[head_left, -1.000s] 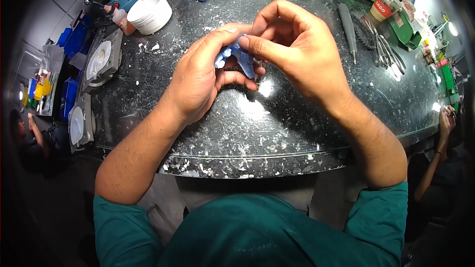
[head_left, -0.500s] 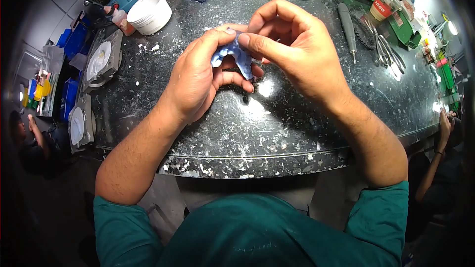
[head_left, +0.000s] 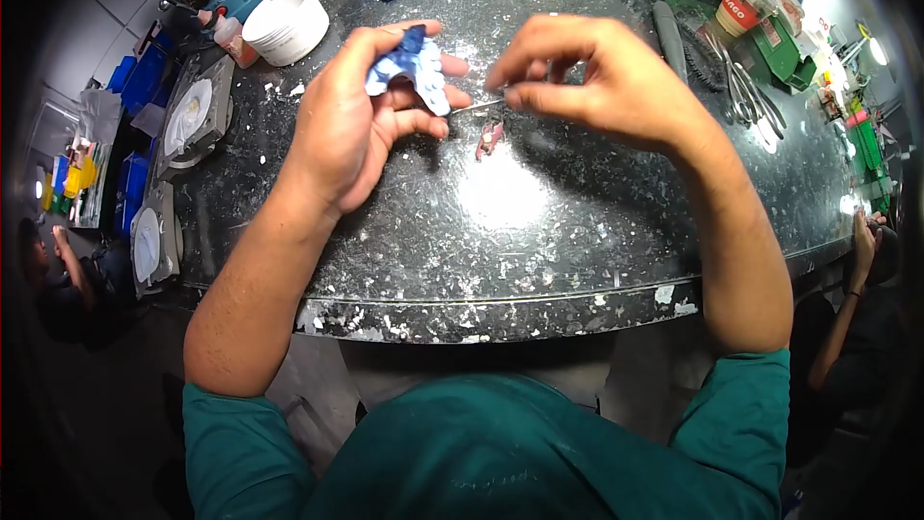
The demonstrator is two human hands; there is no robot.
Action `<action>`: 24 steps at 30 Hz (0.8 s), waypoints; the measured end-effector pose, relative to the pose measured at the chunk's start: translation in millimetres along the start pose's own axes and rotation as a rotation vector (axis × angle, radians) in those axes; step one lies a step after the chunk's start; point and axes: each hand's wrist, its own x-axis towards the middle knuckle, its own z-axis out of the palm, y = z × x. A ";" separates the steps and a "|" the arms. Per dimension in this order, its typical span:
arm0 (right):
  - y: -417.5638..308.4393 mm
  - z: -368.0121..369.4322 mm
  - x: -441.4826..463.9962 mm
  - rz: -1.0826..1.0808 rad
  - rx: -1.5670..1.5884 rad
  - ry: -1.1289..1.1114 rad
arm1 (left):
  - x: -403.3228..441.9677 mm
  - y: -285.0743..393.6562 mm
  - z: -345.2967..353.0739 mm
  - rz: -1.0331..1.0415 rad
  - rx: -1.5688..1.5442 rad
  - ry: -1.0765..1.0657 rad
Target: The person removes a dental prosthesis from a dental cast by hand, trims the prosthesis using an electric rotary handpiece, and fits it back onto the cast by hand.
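Observation:
My left hand (head_left: pixel 337 116) is closed around the edge of a blue horseshoe-shaped dental mould (head_left: pixel 412 69), light blue with a darker patch at its top. The thumb lies along its upper side, with the other fingers behind and below. To the right, my right hand (head_left: pixel 587 77) hovers over the table, fingers curled, blurred, and the thumb a little apart; nothing shows in it. Between the hands is a thin metal rod (head_left: pixel 476 106), its far end close to the right thumb. Just below it, a small pinkish fragment (head_left: pixel 489 140) lies on the tabletop.
The black table (head_left: pixel 433 260) is speckled with white residue. A white tub (head_left: pixel 287 24) stands back left, beside grey plaster-filled holders (head_left: pixel 195 117). At right are a handpiece (head_left: pixel 671 39), pliers (head_left: pixel 746 96) and a red cup (head_left: pixel 736 12). Other people sit at both sides.
My right hand has come away from the mould and moved right. My left hand has shifted left and up with the mould, which is turned. The pinkish fragment now shows on the table.

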 end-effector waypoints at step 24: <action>-27.7 26.9 5.8 -0.400 0.012 0.409 | -11.8 -6.5 16.3 -0.019 -0.057 -0.200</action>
